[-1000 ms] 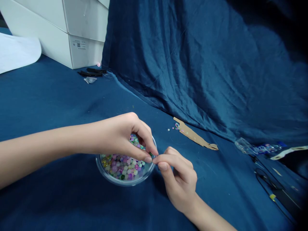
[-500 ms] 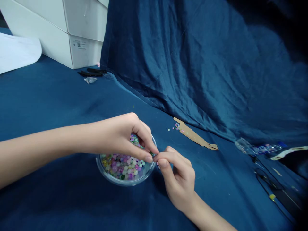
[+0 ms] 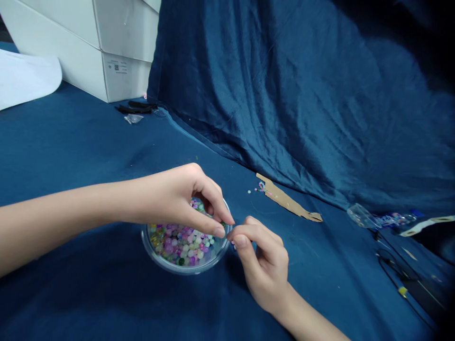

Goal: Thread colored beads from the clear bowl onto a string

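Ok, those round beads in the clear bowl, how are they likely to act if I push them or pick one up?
The round beads look smooth and glossy, so they will probably roll and slip between fingers. Lying loose in the shallow clear bowl, they would likely shift easily when pushed. Any that escape may roll away, judging by the small beads lying out on the blue cloth.

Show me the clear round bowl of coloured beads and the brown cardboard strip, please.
Clear round bowl (image 3: 185, 272), head view, front rim.
Brown cardboard strip (image 3: 286, 201), head view, middle of the strip.

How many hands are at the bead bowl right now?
2: the left hand reaches in from the left, over the rim of the clear bowl; the right hand comes from the lower right, just outside the bowl's right side.
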Available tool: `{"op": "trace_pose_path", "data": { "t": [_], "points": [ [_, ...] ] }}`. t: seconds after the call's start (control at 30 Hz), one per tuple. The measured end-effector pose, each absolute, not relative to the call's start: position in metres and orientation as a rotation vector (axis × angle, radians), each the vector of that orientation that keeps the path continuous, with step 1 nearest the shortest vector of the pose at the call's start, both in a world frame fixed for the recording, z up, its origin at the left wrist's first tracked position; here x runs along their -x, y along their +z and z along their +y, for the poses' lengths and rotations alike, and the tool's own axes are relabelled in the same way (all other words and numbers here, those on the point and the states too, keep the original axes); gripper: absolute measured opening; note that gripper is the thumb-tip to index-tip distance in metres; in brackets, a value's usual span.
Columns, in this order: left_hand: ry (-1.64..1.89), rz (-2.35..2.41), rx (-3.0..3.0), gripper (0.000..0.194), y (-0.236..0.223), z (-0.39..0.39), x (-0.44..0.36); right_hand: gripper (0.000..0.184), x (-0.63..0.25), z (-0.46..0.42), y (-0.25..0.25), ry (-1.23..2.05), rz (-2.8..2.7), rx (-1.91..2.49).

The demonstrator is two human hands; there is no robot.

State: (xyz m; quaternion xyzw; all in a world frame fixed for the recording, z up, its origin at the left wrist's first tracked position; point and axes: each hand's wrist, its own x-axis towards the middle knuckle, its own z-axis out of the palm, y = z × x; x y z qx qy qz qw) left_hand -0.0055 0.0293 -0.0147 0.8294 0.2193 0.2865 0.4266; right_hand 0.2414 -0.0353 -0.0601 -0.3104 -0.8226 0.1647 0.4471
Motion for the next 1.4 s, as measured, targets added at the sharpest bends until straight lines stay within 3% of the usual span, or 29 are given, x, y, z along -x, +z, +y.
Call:
{"op": "trace_pose_path", "data": {
  "t": [0.23,1.07,1.4],
  "points": [
    [0.726,0.552,-2.054,0.010,-0.013,0.027,0.003,0.022,-0.239,-0.035,-0.057,0.427,-2.065,0.809],
    [0.813,0.428,-1.966,0.020,-0.012,0.021,0.000,0.034,-0.241,-0.037,-0.061,0.848,-1.965,0.956],
    [0.946,0.527,-2.170,0.016,-0.007,0.013,-0.006,0.033,-0.245,-0.036,-0.060,0.646,-1.982,0.843]
  ]
}}
